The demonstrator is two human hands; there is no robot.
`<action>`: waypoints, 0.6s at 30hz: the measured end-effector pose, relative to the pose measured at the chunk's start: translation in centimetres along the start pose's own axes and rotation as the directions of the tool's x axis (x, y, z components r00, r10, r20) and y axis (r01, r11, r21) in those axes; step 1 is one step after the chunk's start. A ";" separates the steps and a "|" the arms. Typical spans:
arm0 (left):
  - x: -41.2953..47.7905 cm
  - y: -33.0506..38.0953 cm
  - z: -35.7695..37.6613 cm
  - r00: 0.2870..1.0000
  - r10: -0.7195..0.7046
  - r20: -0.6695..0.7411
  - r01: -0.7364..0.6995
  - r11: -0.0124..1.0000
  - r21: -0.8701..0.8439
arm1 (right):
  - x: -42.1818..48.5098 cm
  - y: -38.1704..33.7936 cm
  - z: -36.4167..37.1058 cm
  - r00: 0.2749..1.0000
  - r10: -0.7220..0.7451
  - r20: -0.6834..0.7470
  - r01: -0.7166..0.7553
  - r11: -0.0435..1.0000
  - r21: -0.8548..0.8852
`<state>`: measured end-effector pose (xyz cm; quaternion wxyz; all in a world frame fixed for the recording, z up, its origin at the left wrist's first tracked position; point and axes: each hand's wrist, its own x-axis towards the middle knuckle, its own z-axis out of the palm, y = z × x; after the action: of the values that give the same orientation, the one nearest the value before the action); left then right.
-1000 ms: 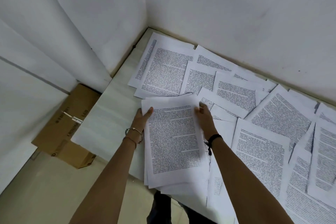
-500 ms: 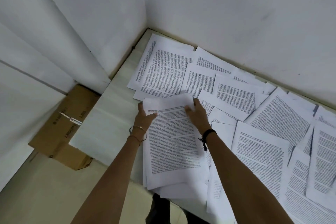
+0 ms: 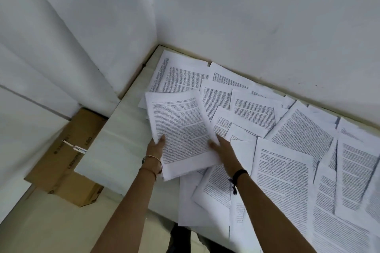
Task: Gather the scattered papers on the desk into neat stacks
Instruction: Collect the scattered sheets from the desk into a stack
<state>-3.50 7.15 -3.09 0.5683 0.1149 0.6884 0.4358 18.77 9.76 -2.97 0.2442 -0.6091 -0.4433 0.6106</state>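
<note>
Several printed white sheets lie scattered and overlapping across the pale desk (image 3: 115, 150). A gathered stack of papers (image 3: 181, 129) is raised and tilted above the desk's left part. My left hand (image 3: 156, 147) grips the stack's lower left edge, thumb on top. My right hand (image 3: 223, 150) lies on the stack's lower right edge with fingers spread over the page; whether it pinches the sheets I cannot tell. Loose sheets (image 3: 213, 189) lie under the stack near the front edge, and more sheets (image 3: 285, 168) spread to the right.
White walls meet at the desk's far left corner (image 3: 158, 45). A brown cardboard box (image 3: 67, 158) sits on the floor left of the desk. Some sheets hang over the desk's front edge (image 3: 191, 220).
The stack has been lifted off the sheets below and carried away from me, toward the far left. Both hands now hold it near its lower edge instead of its top corners.
</note>
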 end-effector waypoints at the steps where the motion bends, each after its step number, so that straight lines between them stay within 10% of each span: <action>1: -0.6 -0.1 0.3 0.999 0.004 -0.039 -0.006 0.999 -0.036 | -0.3 0.1 -0.3 0.998 0.050 -0.047 -0.037 0.967 0.253; 3: -1.3 -0.5 1.3 0.998 -0.025 -0.050 0.015 0.981 -0.195 | -1.3 -0.3 -0.2 0.995 0.098 -0.010 -0.078 0.848 0.524; 7: -3.7 -1.8 4.3 0.961 -0.134 0.243 0.173 0.973 -0.149 | -2.4 -0.5 0.6 1.000 0.018 -0.012 -0.013 0.958 0.288; 13: -0.4 0.9 -3.9 0.995 -0.071 0.063 0.084 0.971 -0.224 | -3.8 -3.1 -7.2 0.988 0.080 0.129 -0.093 0.991 0.099; 18: -1.6 1.6 -2.7 0.921 -0.185 0.343 0.032 0.913 0.406 | -2.6 0.3 -6.9 0.980 0.147 0.137 -0.158 0.984 0.079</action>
<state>-5.95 5.79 -0.93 0.6779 0.2683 0.6459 0.2263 25.84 9.12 -0.86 0.1941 -0.5886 -0.3826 0.6852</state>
